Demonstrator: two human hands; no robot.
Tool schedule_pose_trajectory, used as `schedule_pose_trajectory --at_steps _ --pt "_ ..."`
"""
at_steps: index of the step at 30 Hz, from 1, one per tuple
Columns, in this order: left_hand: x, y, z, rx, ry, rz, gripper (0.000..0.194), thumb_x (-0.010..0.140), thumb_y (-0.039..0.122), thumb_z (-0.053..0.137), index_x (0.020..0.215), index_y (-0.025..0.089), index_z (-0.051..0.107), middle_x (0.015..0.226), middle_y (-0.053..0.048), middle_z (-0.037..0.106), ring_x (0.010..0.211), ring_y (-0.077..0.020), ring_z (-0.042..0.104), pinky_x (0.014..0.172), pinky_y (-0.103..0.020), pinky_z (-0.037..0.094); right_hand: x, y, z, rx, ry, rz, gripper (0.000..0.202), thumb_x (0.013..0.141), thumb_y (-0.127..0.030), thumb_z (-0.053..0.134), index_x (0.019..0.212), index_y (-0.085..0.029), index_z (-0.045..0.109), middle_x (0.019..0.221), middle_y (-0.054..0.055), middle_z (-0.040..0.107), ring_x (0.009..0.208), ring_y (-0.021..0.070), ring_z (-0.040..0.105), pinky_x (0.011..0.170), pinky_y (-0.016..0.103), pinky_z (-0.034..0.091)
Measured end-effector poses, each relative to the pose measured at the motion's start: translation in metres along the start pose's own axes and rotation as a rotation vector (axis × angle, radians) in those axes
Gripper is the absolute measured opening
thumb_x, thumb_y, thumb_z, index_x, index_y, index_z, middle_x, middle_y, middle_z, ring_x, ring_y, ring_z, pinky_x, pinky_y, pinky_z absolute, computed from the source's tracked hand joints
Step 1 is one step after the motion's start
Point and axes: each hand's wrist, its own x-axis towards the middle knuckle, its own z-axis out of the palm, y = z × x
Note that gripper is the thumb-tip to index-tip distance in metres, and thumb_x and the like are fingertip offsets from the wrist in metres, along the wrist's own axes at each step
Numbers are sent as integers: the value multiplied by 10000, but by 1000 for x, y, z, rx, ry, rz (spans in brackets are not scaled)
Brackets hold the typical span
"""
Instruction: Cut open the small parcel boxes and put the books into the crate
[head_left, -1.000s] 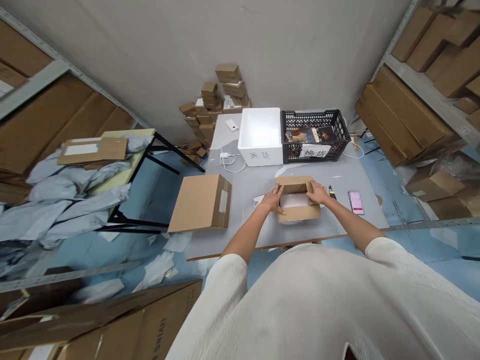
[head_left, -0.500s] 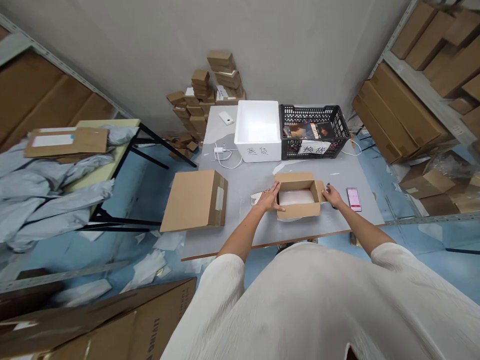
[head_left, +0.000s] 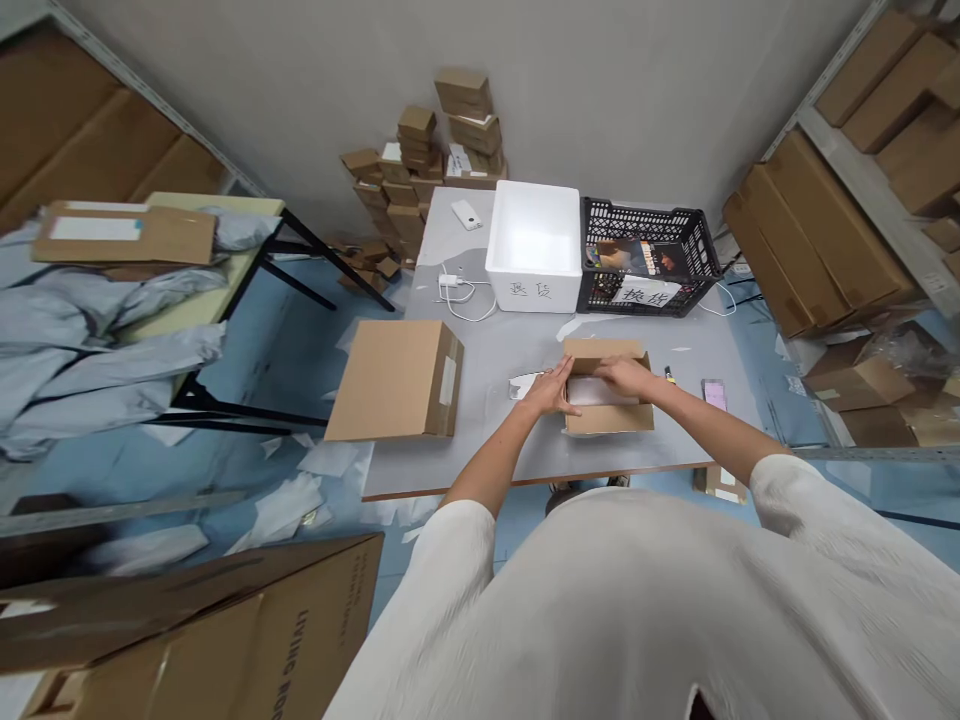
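An open cardboard box (head_left: 611, 420) stands on the grey table (head_left: 495, 440) in front of me, its long flaps folded out. Inside lies a flat whitish item (head_left: 589, 391), partly covered by my hands. My left hand (head_left: 551, 390) grips the box's left end, thumb and fingers spread around its edge. Over the box's far side, my right hand (head_left: 626, 377) reaches in from the right; its fingertips are down inside and hard to make out. A small black and yellow tool (head_left: 670, 375) lies just right of the box, beyond my right forearm.
A larger carton (head_left: 390, 375) overhangs the table's left front edge. Behind are a white foam bin (head_left: 534, 292) and a black crate (head_left: 637, 305). A phone (head_left: 714, 394) lies at right, a white device (head_left: 466, 214) at back left. Stacked boxes (head_left: 472, 135) stand by the wall.
My right hand has left the box's right end flap and moved left into the box. My left hand stays on the left end. The whole view has shifted slightly.
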Motion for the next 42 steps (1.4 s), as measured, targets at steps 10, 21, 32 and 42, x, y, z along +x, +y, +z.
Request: schedule_pose_trajectory --at_steps 10,21,32,42 --pt "-2 3 -3 11 -22 8 1635 619 745 946 1809 270 -69 1876 -185 -35 1609 -481 435 1234 -527 444 62 -15 67 -90 -284 -209 449 968 -238 733 1417 -248 730 1388 160 721 1211 317 710 956 380 564" --pt "-15 2 -1 -3 -8 43 1591 676 748 932 1808 289 -88 1875 -179 -21 1609 -474 437 1202 -520 458 98 -15 125 -97 -239 -281 522 790 -179 847 1308 -207 794 1465 175 722 1380 361 637 1144 477 537" --pt "-16 2 -1 36 -21 17 1597 681 715 949 1804 285 -103 1876 -185 -9 1597 -464 459 1187 -520 471 101 -10 130 -49 -201 -365 512 729 -215 838 1236 -248 772 1317 88 773 1247 255 670 1116 417 513" --pt "-16 5 -4 40 -27 2 1548 692 758 917 1813 283 -39 1874 -184 13 1607 -472 442 1201 -526 462 92 -15 116 -159 -190 -330 421 904 -269 762 1323 -232 755 1380 143 759 1288 314 643 1058 419 492"
